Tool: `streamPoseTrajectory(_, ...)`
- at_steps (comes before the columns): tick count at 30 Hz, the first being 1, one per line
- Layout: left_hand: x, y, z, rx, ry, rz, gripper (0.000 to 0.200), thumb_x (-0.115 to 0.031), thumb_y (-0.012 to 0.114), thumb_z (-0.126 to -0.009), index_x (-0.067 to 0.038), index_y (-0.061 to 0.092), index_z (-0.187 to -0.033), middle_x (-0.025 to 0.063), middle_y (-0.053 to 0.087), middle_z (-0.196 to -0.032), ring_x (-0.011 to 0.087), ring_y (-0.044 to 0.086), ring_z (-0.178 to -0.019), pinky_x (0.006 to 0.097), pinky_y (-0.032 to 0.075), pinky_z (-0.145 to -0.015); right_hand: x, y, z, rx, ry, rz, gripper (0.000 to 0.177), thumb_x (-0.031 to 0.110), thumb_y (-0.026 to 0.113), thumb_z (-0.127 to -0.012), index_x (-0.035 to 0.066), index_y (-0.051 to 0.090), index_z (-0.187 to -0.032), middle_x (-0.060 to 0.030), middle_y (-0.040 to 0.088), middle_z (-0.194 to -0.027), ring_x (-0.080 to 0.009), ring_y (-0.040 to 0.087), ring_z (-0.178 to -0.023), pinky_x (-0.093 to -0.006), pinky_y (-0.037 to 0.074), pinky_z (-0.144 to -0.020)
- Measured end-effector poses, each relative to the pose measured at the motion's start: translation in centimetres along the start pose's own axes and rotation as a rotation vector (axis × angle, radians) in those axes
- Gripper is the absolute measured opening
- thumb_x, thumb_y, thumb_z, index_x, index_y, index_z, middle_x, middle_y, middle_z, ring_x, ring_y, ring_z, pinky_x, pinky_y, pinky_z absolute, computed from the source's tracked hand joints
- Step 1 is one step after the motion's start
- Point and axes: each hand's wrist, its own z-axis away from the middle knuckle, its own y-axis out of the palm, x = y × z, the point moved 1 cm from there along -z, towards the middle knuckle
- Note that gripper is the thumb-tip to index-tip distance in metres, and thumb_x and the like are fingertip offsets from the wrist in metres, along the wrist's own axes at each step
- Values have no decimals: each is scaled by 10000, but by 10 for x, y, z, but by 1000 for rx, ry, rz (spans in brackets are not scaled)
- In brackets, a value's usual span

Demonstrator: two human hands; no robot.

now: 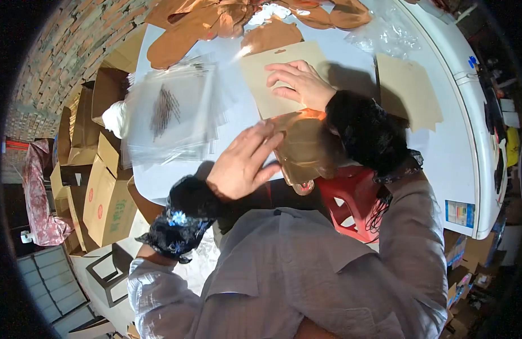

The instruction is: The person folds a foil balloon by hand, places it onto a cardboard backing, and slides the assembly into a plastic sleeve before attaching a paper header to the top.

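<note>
Packet, brown and glossy, is seen at the near edge of a white table, partly overhanging it. Its upper edge is turned toward a beige card, and its lower end, where a clear round piece is seen, is pointed toward the wearer's body. Its right side is hidden by a black cuff, so its long axis cannot be told. Its upper left corner is met by the fingertips of the left hand, held palm down, fingers slightly parted. The right hand is laid over the card, fingers loosely bent and spread. Clear bags are stacked to the left, brown pieces are heaped at the far side, and a red stool is placed below the table.
</note>
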Motion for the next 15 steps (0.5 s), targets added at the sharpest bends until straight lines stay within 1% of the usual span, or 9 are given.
streamPoseTrajectory(2,-12,5,12,47,-14,21,680,-301,724,-852,-23,469,-1419,230,445,-1448,395,415,-1374,482,392,-1103,-1,1,0,12,12,-7,197,280,607,-963,199,590,-1142,30,484,-1472,-310,438,-1216,-431,334,-1083)
streamPoseTrajectory(3,-18,10,15,86,-22,-15,753,-313,753,-823,-47,436,-1451,221,407,-1488,374,375,-1413,484,346,-1139,-2,1,0,15,19,-10,197,275,607,-963,200,591,-1145,32,481,-1476,-309,433,-1221,-432,326,-1089)
streamPoseTrajectory(6,-30,17,14,110,-39,-16,802,-311,760,-812,-80,394,-1488,207,376,-1516,355,349,-1435,482,301,-1168,-1,2,0,47,61,-14,202,249,602,-961,208,593,-1158,34,469,-1488,-308,417,-1237,-436,298,-1108)
streamPoseTrajectory(7,-31,20,12,120,-48,-14,840,-308,766,-797,-105,368,-1508,202,359,-1530,344,339,-1443,478,276,-1181,-1,2,-1,60,78,-14,206,238,600,-960,211,594,-1163,34,466,-1491,-308,411,-1243,-437,288,-1114)
streamPoseTrajectory(10,-36,20,6,119,-68,-64,842,-291,745,-805,-125,338,-1523,158,330,-1556,309,290,-1471,456,242,-1199,-4,3,-3,77,87,-65,237,214,596,-948,219,597,-1185,30,452,-1505,-309,395,-1254,-439,259,-1130)
streamPoseTrajectory(13,-36,17,-3,161,-76,-118,866,-255,734,-791,-131,312,-1537,149,320,-1564,302,282,-1477,448,229,-1209,-4,-2,-5,103,88,-88,245,209,596,-947,216,598,-1192,16,457,-1504,-329,415,-1236,-435,295,-1119)
streamPoseTrajectory(15,-32,23,-2,132,-67,-82,895,-186,745,-739,-130,332,-1532,158,325,-1563,319,300,-1469,461,242,-1208,-4,-10,-8,149,50,-25,273,217,605,-942,211,597,-1215,5,462,-1500,-336,423,-1246,-434,323,-1108)
